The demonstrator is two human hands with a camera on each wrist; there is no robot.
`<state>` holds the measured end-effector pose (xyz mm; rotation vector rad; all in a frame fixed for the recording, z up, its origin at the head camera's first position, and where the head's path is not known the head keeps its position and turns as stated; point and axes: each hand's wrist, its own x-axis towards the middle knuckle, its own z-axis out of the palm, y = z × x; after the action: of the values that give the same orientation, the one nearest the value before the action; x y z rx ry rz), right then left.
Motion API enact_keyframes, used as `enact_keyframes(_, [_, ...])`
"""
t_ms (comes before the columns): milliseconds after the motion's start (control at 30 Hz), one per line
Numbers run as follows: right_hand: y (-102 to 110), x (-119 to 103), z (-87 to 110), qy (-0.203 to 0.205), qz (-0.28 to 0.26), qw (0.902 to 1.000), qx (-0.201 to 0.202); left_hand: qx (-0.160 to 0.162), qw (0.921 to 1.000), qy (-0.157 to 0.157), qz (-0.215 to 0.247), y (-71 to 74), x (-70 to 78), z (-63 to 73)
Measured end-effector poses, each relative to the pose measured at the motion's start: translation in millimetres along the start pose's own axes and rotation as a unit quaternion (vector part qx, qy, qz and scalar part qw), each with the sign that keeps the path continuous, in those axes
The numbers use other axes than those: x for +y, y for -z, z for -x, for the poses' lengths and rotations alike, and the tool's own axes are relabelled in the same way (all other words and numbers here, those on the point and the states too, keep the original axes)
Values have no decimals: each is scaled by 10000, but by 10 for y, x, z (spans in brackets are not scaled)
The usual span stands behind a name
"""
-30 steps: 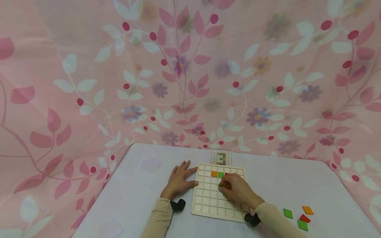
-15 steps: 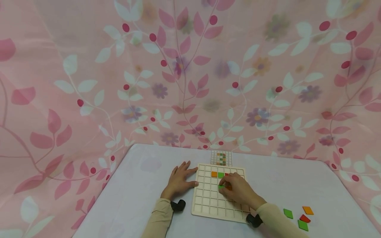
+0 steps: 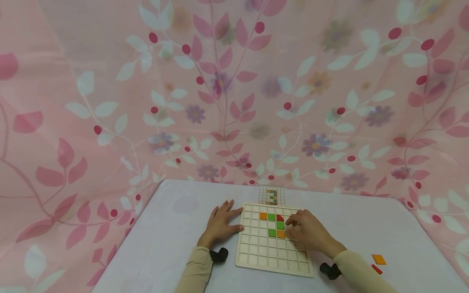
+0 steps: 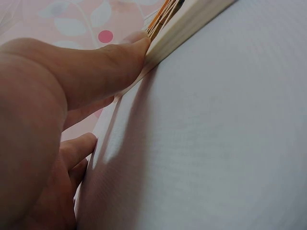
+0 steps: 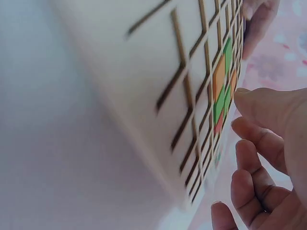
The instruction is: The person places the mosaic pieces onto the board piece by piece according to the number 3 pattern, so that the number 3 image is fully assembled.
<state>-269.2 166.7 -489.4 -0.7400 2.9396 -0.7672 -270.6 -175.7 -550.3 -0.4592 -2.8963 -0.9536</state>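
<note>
A wooden grid board (image 3: 256, 260) lies on the white table with several coloured tiles in its cells. The upper row has an orange tile (image 3: 263, 216), a green tile (image 3: 271, 217) and a rounded red tile (image 3: 280, 218). Below them sit another green tile (image 3: 280, 225), a lower green tile (image 3: 272, 232) and a lower orange tile (image 3: 281, 234). My left hand (image 3: 221, 223) is spread flat, thumb and forefinger against the board's left edge. Over the board's right side hovers my right hand (image 3: 311, 231), fingers loosely bent; in the right wrist view nothing shows between thumb and fingers (image 5: 249, 155).
Behind the board lies a pattern card (image 3: 272, 196) printed with a grid of coloured squares. A loose orange tile (image 3: 379, 259) and a partly covered red tile (image 3: 376, 269) lie on the table at right, beside the right sleeve (image 3: 362, 270). A floral curtain (image 3: 234, 101) hangs behind the table.
My right hand has let go of the lower green tile, which now lies in its cell, and has moved right, uncovering other tiles. The right sleeve now hides the loose green tiles. The left hand stays put.
</note>
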Motion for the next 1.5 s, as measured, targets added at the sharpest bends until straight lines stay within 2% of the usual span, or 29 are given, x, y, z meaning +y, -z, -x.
enact_keyframes(167, [179, 167, 100, -184, 237, 9995, 100, 39, 10000, 6, -72, 3, 8, -12])
enact_keyframes(400, [417, 516, 337, -40, 466, 9986, 249, 65, 10000, -41, 38, 3, 34, 5])
enact_keyframes(733, [599, 990, 696, -422, 334, 9981, 284, 42, 9999, 49, 134, 25, 42, 19])
enact_keyframes(1233, [803, 1428, 1151, -981, 258, 9933, 546, -2, 9999, 53, 160, 6, 32, 20])
enact_keyframes(1367, [892, 1541, 1232, -1112, 179, 9929, 388, 46, 9997, 62, 215, 2, 30, 11])
enact_keyframes(1500, [909, 1642, 1311, -1427, 237, 9895, -13, 63, 9998, 61, 183, -1, 27, 10])
